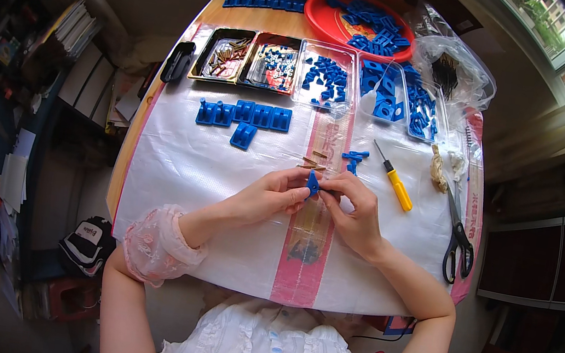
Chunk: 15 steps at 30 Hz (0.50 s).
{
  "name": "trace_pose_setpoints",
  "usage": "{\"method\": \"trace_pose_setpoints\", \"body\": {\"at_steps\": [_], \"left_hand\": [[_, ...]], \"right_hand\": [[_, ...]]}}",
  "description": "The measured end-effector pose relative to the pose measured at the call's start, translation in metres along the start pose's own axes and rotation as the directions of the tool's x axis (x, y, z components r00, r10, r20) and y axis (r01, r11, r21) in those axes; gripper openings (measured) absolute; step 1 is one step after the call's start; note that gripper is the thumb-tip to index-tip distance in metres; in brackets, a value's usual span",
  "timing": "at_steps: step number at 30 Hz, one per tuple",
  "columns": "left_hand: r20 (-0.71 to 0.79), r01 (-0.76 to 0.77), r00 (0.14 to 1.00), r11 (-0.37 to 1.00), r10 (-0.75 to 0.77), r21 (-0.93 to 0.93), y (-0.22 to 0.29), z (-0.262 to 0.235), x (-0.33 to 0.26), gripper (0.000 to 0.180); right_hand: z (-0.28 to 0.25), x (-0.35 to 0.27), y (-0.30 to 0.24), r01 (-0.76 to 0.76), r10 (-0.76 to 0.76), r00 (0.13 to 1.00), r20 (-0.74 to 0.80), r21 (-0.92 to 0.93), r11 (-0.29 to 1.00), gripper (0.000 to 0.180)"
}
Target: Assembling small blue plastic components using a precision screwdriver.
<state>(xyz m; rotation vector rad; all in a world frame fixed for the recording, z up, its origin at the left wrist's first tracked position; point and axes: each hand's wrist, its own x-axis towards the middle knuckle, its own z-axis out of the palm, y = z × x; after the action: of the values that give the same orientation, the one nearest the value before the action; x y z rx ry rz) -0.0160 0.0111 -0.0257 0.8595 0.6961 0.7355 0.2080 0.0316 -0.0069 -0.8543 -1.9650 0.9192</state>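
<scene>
Over the middle of the table, my left hand (273,191) pinches a small blue plastic piece (313,180) with a pointed top between thumb and fingers. My right hand (358,206) meets it from the other side, its fingertips closed at the piece's edge; whether they grip a further small part is hidden. Just beyond my fingers lie a few brass-coloured screws (310,160). Several small blue plastic parts (354,159) rest to their right. Farther left stands a group of blue square-based brackets (262,116), with one bracket (243,135) apart in front.
Trays of screws (229,59), small hardware (273,62) and blue parts (325,78) line the back. Behind them sits a red basin (317,24) heaped with blue pieces. At right lie a yellow-handled screwdriver (399,188) and black-handled scissors (459,243). A white sheet (214,260) covers the table.
</scene>
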Motion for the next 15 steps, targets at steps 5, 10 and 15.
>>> {"method": "trace_pose_setpoints", "body": {"at_steps": [5, 10, 15], "left_hand": [[0.04, -0.036, 0.999, 0.999, 0.037, -0.009, -0.004, 0.0, 0.001, 0.049], [0.038, -0.048, 0.998, 0.997, 0.05, -0.052, -0.006, 0.0, 0.001, 0.048], [0.045, -0.045, 0.998, 0.999, 0.046, -0.03, -0.002, 0.002, 0.001, 0.047]], "right_hand": [[0.0, 0.0, -0.002, 0.058, -0.057, 0.998, 0.017, -0.03, 0.998, 0.018], [0.001, -0.001, 0.002, 0.042, -0.042, 0.999, 0.015, 0.004, 0.999, 0.015], [0.0, 0.0, 0.01, -0.004, 0.001, 1.0, 0.031, 0.096, 0.995, 0.015]]}}
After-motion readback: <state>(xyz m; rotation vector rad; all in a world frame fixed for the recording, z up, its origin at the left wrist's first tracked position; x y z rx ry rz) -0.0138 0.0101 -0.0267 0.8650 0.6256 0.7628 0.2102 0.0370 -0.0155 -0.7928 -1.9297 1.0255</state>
